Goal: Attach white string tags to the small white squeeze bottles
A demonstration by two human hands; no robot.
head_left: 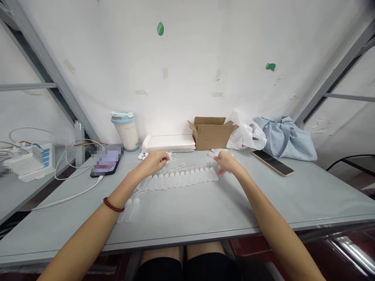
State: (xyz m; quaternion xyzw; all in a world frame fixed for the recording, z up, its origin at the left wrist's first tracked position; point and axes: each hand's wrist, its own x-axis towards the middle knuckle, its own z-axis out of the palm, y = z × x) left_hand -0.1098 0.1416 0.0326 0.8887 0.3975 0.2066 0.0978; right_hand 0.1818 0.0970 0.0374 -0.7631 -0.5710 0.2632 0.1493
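Observation:
Several frosted, translucent tag-like sleeves (178, 180) lie side by side in a curved row, with white strings at their far ends. Two more strung sleeves (133, 210) lie nearer the front edge, below my left wrist. My left hand (154, 162) is above the row's left part, fingertips pinched together near the white strings; what they hold is too small to name. Beside it is a small heap of white pieces (143, 155). At the row's right end, my right hand (227, 162) has its fingers bent close to clear-white pieces (218, 151); its grip is partly hidden.
Along the wall stand a blue-lidded cup (126, 132), a stack of white sheets (170, 143), an open cardboard box (212, 136), a white plastic bag (244, 132) and a blue cloth bundle (288, 138). A charging phone (108, 160) lies left, another phone (272, 163) right. A power strip (35, 162) sits far left.

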